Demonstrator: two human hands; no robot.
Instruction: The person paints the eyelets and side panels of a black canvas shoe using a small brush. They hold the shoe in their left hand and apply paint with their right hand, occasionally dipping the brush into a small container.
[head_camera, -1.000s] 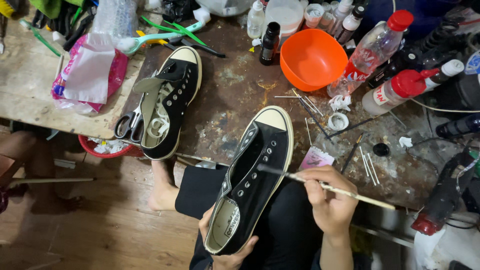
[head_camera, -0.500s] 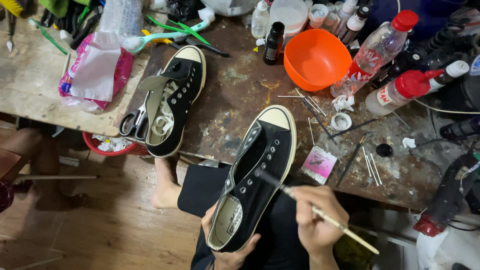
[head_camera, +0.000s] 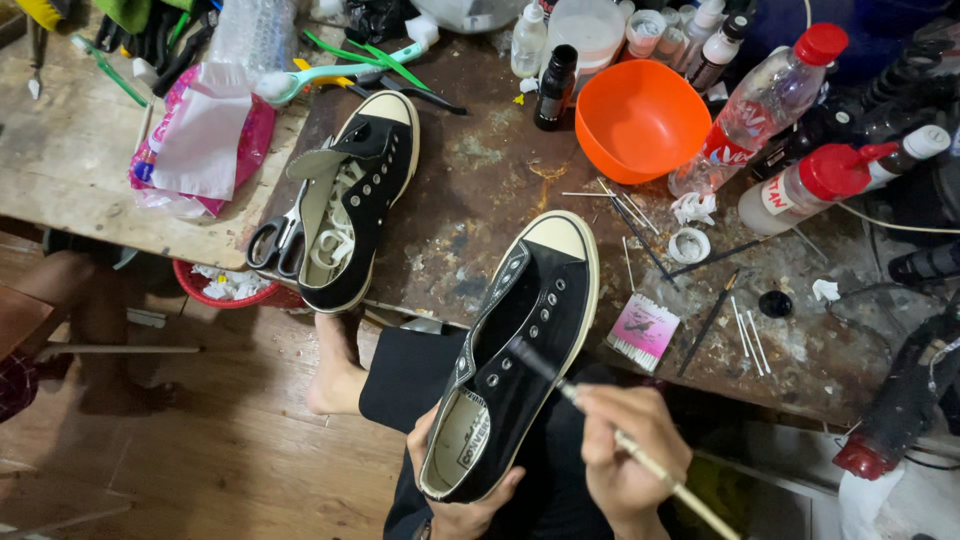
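Head view looks straight down on the black low-top shoe (head_camera: 520, 365) that I am working on. It lies tilted across my lap, its white toe cap resting against the edge of the worktop (head_camera: 480, 190) and its heel toward me. My left hand (head_camera: 455, 500) cups the heel from beneath, fingers curled up around the white sole, so that grip is closed on the shoe. My right hand (head_camera: 625, 450) pinches a thin paintbrush (head_camera: 570, 395) between thumb and fingers, the wooden handle running back past my wrist and the tip laid on the black canvas just beside the row of eyelets.

As I judge it, the step in hand is brushing the upper along the eyelet strip. The next stroke calls for a steady heel hold and a light tip that stays on the canvas and off the white rubber edge.

Farther out on the worktop stands the second black shoe (head_camera: 355, 205), its tongue pulled open and a pair of scissors (head_camera: 280, 240) touching its side. An orange bowl (head_camera: 640, 120) sits beyond my shoe's toe, with a pink packet of cotton swabs (head_camera: 642, 330) just beside the shoe and red-capped bottles (head_camera: 800, 185) to the right.
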